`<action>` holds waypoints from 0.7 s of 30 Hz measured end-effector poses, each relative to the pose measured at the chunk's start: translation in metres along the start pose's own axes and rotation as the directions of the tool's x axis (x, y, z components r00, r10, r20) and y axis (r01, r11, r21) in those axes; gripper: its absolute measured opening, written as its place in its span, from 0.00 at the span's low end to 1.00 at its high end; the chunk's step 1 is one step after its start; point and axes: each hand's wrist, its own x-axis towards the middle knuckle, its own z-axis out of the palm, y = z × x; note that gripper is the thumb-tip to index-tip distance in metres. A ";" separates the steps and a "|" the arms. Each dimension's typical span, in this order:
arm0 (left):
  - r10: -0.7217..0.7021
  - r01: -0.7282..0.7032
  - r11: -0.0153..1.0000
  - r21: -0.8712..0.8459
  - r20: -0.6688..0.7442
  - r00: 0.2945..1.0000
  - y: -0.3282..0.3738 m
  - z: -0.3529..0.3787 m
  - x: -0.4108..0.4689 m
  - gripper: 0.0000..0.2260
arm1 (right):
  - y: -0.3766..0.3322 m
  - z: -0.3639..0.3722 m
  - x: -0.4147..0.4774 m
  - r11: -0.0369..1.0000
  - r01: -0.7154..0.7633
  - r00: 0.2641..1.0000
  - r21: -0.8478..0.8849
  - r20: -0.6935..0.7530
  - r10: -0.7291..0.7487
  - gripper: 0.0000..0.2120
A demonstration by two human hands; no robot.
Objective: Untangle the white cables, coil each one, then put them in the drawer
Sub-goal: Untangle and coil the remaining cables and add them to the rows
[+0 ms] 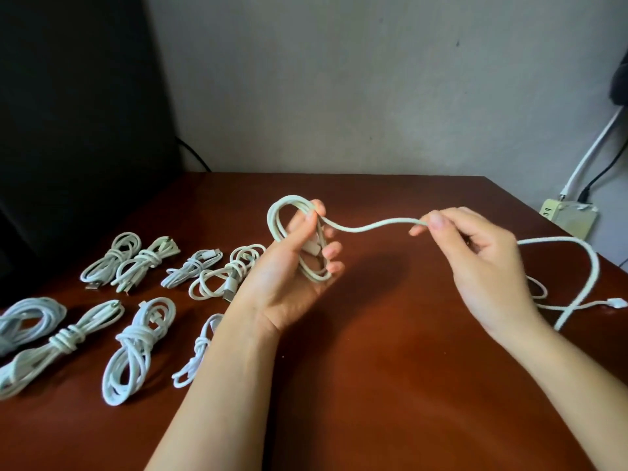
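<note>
**Hands part-way through coiling a white cable above a dark wooden worktop**

The left hand (299, 266), palm up and raised above the worktop (390, 368), is closed loosely around a few upright loops of white cable (370, 227), with the thumb pressing the loops against the curled fingers. The right hand (482, 263) pinches the same cable between thumb and forefinger, its other fingers half curled and holding nothing else.

Between the two hands the cable runs roughly level, left to right, in a gentle wave. The loops stand with their long axis nearly upright and tipped slightly away from the viewer. Beyond the right hand, the uncoiled remainder (584, 263) drops to the worktop on the far right, curving in one wide loop and ending in a small white plug near the right edge. The slack therefore lies to the right of the loops, and the right hand is the nearer one to feed it across; the next wrap likely depends on it carrying that length toward the left hand.

To the left, eight finished cable bundles (136, 341) lie in two rough rows, each tied around its middle. No drawer is in view.

The worktop is glossy reddish-brown wood. Behind it is a plain pale wall (339, 79), with a dark panel at left and a wall socket with cords at far right.
</note>
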 end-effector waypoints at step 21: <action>-0.093 0.108 0.991 0.074 -0.177 0.980 -0.019 0.004 0.009 0.09 | 0.000 0.017 -0.012 0.640 0.700 0.709 -0.318 0.420 -0.567 0.12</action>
